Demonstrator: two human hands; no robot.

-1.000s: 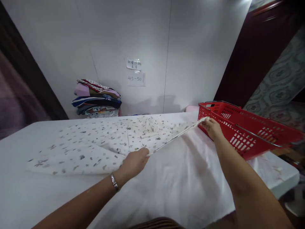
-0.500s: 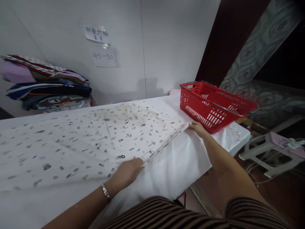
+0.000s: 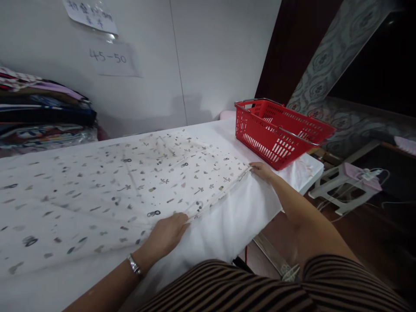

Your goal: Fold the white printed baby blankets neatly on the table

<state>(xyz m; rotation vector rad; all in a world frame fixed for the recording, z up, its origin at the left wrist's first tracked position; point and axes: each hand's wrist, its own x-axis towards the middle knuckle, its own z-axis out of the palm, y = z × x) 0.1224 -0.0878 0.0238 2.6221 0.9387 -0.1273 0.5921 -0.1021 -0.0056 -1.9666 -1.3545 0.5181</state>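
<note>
A white cloth printed with small grey and green marks (image 3: 107,195) lies spread over the white-covered table (image 3: 234,221). My left hand (image 3: 165,235), a silver bracelet on its wrist, pinches the cloth's near hem. My right hand (image 3: 262,170) grips the same hem at its right corner, close to the red basket (image 3: 276,132). The hem runs in a straight line between the two hands and rests on the table.
The red plastic basket with metal handles stands at the table's right end. A stack of folded fabrics (image 3: 42,112) sits against the wall at back left. Paper notes (image 3: 108,60) hang on the wall. A white stool (image 3: 347,184) with cables stands on the floor to the right.
Both hands have lowered the stretched hem from the air onto the table. The right hand has drawn back from the basket. The view has shifted right and closer.
</note>
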